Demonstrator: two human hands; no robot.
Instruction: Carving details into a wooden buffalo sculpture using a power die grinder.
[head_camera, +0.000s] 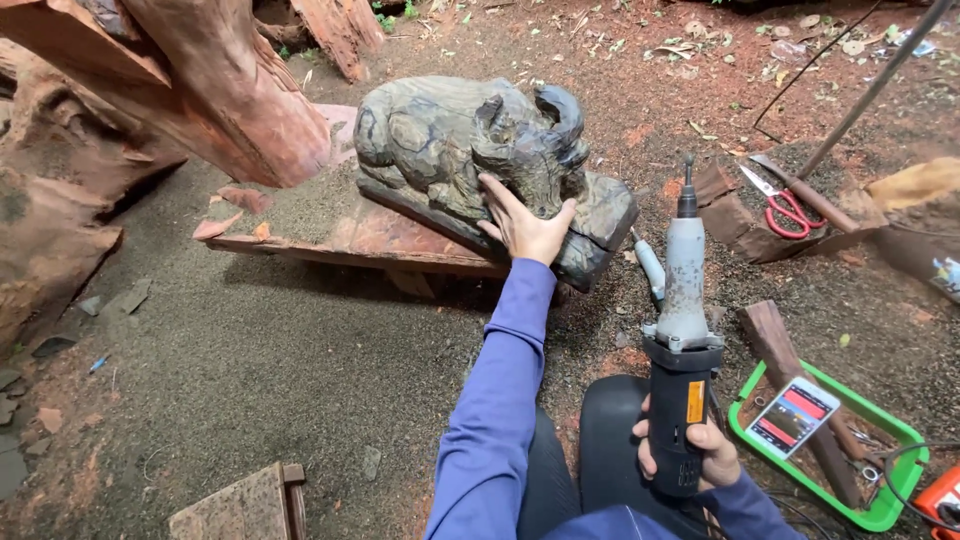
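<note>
— Head view: what sits left?
— A dark carved animal figure (470, 150) on a red plank worktop (370, 240); the left hand (522, 225) lies flat, fingers spread, on it.
— Right?
— The right hand (690, 452) grips a grey rotary grinder (683, 330) upright; near right, seemingly a phone (795, 415) in a green tray (885, 500).

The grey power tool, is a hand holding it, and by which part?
Yes. The right hand has its grip around the black lower body of the die grinder, bit pointing up. The left hand only rests flat on the wooden carving.

A dark wooden animal carving (470, 150) lies on a red board, far. A grey power tool (683, 330) stands upright, near right.
</note>
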